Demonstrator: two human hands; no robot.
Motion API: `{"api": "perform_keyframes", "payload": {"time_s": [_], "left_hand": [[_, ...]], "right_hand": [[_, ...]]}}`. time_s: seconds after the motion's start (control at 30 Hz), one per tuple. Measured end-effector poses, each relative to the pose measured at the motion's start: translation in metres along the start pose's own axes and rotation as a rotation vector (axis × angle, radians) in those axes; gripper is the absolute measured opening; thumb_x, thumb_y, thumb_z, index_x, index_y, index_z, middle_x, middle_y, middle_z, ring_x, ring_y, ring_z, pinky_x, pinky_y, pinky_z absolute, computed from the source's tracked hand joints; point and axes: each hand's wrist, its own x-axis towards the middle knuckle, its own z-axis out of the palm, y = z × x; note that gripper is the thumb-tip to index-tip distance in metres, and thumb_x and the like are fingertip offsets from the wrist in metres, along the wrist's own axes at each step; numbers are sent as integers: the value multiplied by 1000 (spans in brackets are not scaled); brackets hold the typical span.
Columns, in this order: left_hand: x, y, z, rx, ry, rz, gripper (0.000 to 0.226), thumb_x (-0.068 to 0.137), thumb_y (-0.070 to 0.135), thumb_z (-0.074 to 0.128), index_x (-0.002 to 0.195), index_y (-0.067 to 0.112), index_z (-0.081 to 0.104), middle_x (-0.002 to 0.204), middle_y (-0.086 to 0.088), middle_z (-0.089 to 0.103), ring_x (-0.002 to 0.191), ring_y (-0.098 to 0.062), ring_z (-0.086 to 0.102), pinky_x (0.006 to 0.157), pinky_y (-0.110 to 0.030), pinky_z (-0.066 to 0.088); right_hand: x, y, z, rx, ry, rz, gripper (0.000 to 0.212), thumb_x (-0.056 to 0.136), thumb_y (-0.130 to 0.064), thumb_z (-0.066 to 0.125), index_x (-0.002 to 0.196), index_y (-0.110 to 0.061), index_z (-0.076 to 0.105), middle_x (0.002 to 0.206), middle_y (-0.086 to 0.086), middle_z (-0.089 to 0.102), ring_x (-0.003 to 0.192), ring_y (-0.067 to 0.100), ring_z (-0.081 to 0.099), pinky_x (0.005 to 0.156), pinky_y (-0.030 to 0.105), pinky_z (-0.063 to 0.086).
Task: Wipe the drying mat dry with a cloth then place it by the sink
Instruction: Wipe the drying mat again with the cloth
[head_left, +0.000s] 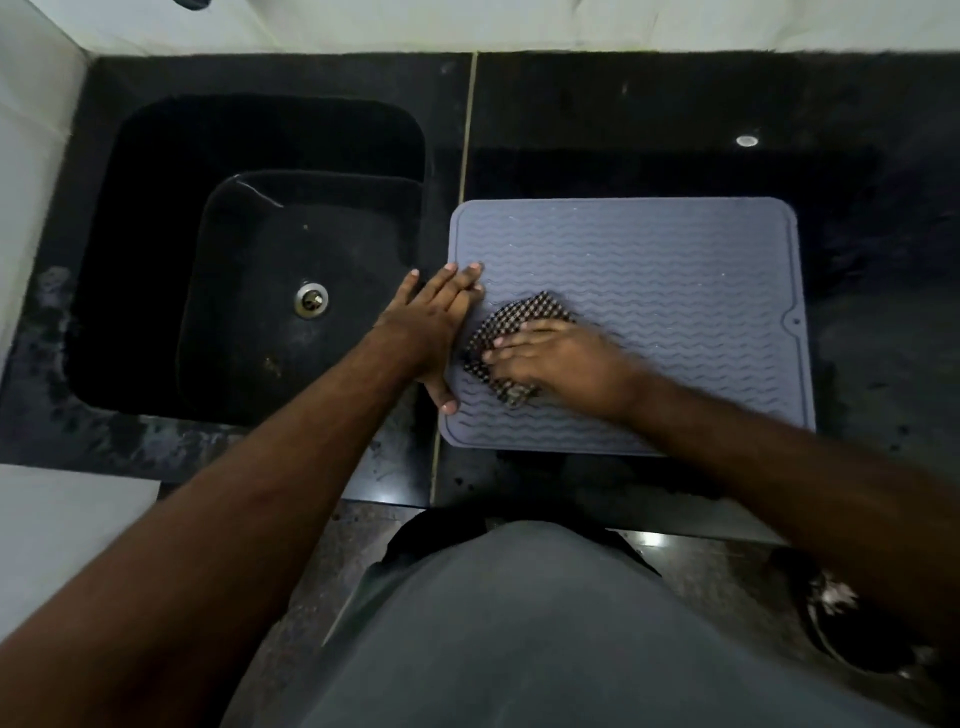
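Drying mat (675, 291) pinned flat by left hand (441, 327) | cloth (519, 322) pressed under right hand (550, 358), fingers extended | risk: mat skids on wet counter (623, 104) if pinning slackens.

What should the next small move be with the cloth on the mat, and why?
Probably sweep the right hand and checked cloth rightward across the drying mat. The cloth sits near the mat's left edge, the ribbed area to the right shows small glinting specks, possibly water drops, and the left hand presses flat on the left edge, steadying it.
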Motion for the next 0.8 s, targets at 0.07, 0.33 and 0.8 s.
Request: {"api": "perform_keyframes", "payload": {"time_s": [0.07,0.33,0.8], "left_hand": [[0,4,0,15,-6,-24,168,40,68,90,159,13,-14,163,-2,-32,151,-22,-26,120,-52,-14],[1,20,-6,58,-64,-111,172,36,57,96,157,9,-16,162,-6,-33,151,-26,-26,123,-53,-10],[-1,21,-7,-127,-2,-65,170,31,44,101,155,2,-7,164,-12,-24,152,-32,-22,124,-52,-8]], "right_hand": [[-26,22,-15,17,-15,-16,48,81,0,71,123,-22,69,136,-5,63,128,13,56,113,39,37],[-141,56,-48,-74,17,108,37,87,-6,51,116,-14,73,128,1,68,120,18,62,105,42,44],[-109,-9,-41,-168,352,1320,44,86,-9,50,129,-10,58,96,24,69,80,42,67,67,46,55]]}}
